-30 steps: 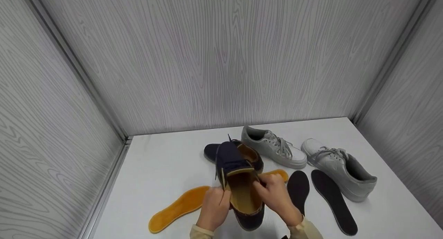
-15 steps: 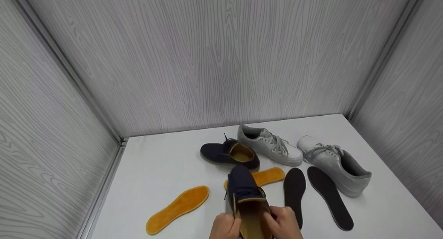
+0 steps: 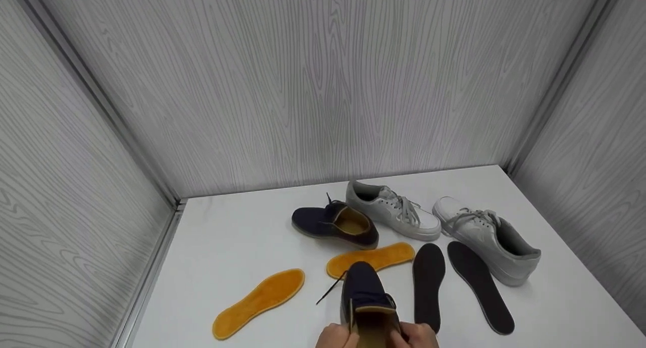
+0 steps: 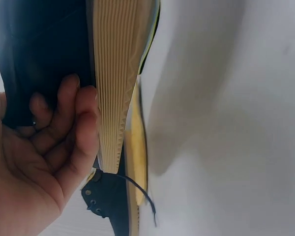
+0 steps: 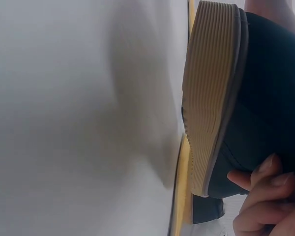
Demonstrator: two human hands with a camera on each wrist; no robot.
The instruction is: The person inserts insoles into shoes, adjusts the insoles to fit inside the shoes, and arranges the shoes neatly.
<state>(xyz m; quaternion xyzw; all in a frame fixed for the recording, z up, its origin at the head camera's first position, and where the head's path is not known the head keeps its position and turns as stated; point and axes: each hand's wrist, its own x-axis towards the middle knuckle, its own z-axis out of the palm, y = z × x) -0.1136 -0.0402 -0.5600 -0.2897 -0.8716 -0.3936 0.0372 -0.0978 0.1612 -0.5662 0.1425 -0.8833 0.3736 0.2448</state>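
Observation:
A navy lace-up shoe (image 3: 364, 287) is held at the table's near edge, toe pointing away from me. My left hand (image 3: 336, 336) grips the left side of its opening, and my right hand (image 3: 416, 336) grips the right side. In the left wrist view, curled fingers (image 4: 71, 105) lie along the dark upper above the ribbed tan sole (image 4: 113, 73). The right wrist view has the sole raised off the table, over its shadow. The heel is cut off by the head view's lower edge. Just beyond the toe lies an orange insole (image 3: 388, 256).
The matching navy shoe (image 3: 313, 222) stands farther back. Another orange insole (image 3: 260, 302) lies at the left. Two black insoles (image 3: 429, 282) and two white sneakers (image 3: 393, 217) occupy the right side. Grey wood-grain panels (image 3: 313, 85) wall the table (image 3: 227, 237) at the back and sides.
Both hands have drawn the navy shoe toward me and lower in view, away from the other navy shoe. The far orange insole has come into fuller view. A lace now sticks out leftward.

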